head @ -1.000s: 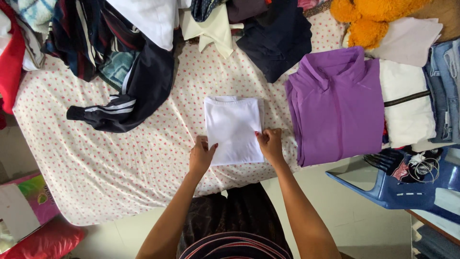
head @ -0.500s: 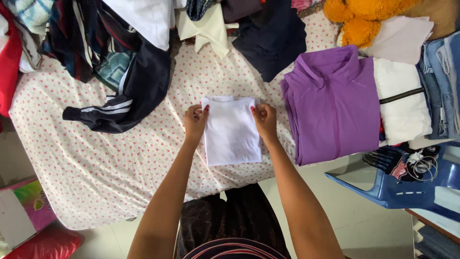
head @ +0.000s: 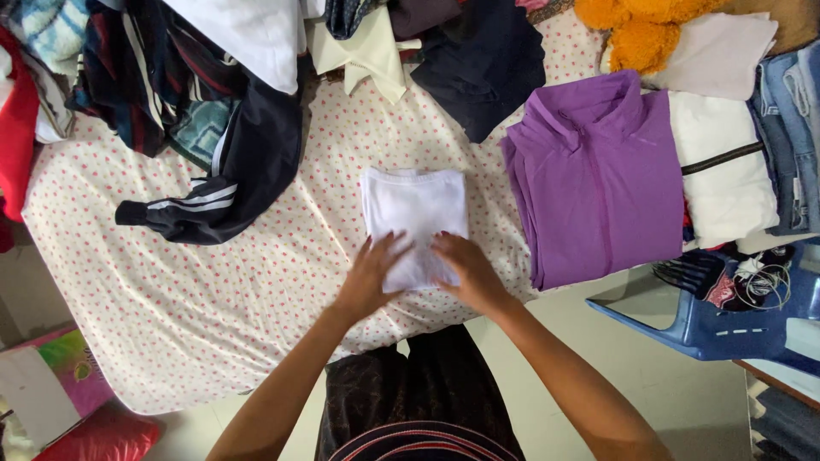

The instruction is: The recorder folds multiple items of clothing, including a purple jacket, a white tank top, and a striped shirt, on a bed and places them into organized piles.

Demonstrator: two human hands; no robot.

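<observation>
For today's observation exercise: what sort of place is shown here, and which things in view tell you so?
Probably a bedroom at home: a bed with a dotted sheet, heaped clothes, a folded purple shirt and an orange soft toy.

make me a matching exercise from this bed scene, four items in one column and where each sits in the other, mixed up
Things:
1. folded white shirt
2. purple shirt
3. black jacket with white stripes
4. orange plush toy

Places:
A. top right, behind the folded stacks
B. left of the white shirt, sleeve trailing out
C. under the left hand and right hand
D. top of a stack right of the white shirt

Pairs: 1-C, 2-D, 3-B, 4-A
</observation>
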